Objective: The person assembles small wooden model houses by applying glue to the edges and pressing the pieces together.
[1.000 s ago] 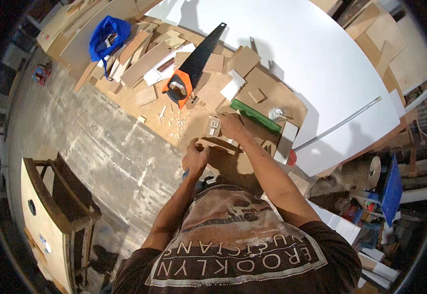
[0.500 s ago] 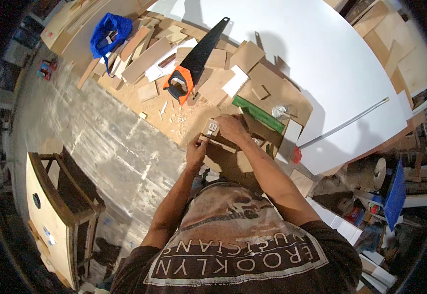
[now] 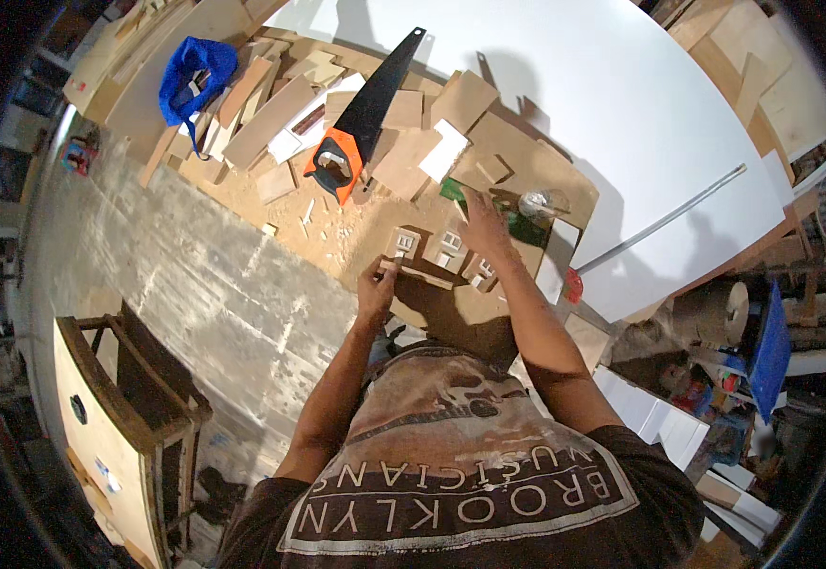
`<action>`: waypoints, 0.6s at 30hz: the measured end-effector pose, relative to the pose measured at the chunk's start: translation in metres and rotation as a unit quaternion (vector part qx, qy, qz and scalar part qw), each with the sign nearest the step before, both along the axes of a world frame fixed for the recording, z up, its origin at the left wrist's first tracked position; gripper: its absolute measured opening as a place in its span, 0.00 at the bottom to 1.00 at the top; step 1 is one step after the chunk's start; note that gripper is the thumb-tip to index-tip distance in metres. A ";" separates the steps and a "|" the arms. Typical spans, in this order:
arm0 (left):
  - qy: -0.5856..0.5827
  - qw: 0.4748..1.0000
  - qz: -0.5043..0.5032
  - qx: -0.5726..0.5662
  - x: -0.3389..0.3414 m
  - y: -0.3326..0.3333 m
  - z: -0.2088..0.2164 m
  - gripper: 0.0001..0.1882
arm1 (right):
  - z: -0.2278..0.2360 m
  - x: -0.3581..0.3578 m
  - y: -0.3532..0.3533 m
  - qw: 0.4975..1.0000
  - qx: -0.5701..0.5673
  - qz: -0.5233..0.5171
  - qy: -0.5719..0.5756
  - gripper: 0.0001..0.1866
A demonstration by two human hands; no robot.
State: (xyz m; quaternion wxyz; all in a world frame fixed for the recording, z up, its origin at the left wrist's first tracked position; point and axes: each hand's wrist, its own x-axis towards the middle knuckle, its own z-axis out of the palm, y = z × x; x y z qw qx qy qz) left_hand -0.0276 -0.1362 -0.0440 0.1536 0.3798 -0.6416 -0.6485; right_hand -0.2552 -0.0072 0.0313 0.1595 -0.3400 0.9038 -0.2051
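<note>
At the near edge of the workbench, the closed fingers of my left hand (image 3: pixel 375 290) pinch the lower edge of a small wooden house-shaped piece (image 3: pixel 405 242) with a pale window-like frame. Beside it lie two similar pieces, a middle one (image 3: pixel 447 248) and a right one (image 3: pixel 481 273), the latter partly under my right forearm. My right hand (image 3: pixel 486 228) is farther forward, over a green strip (image 3: pixel 526 228) that it partly covers. A thin pale strip of wood (image 3: pixel 460 211) shows at its closed fingers. Just right of that hand is a clear round container (image 3: pixel 538 205).
An orange-handled saw (image 3: pixel 339 163) lies over wood offcuts (image 3: pixel 269 119), with a blue bag (image 3: pixel 197 78) at the far left. Shavings (image 3: pixel 337 228) scatter the bench. A large white sheet (image 3: pixel 659 123) carries a metal ruler (image 3: pixel 664 220). A wooden stand (image 3: pixel 109 408) is on the floor at left.
My right hand has left the house-shaped piece and moved forward and right onto the green strip. The left hand stays at the piece, and the other two pieces are now uncovered.
</note>
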 end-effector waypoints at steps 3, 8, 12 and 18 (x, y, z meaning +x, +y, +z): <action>0.007 0.998 -0.046 0.032 -0.013 0.003 0.024 0.23 | -0.004 -0.006 0.025 0.992 0.091 0.011 -0.090 0.51; -0.001 0.999 -0.010 0.038 -0.005 0.001 0.013 0.26 | -0.009 0.019 0.024 0.987 0.077 0.109 -0.094 0.58; -0.016 0.999 -0.011 0.050 -0.005 0.002 0.025 0.27 | -0.017 0.028 0.019 0.986 0.063 0.116 -0.099 0.60; -0.026 0.999 -0.004 0.039 -0.009 0.003 0.030 0.29 | -0.024 0.025 0.016 0.985 0.055 0.114 -0.115 0.59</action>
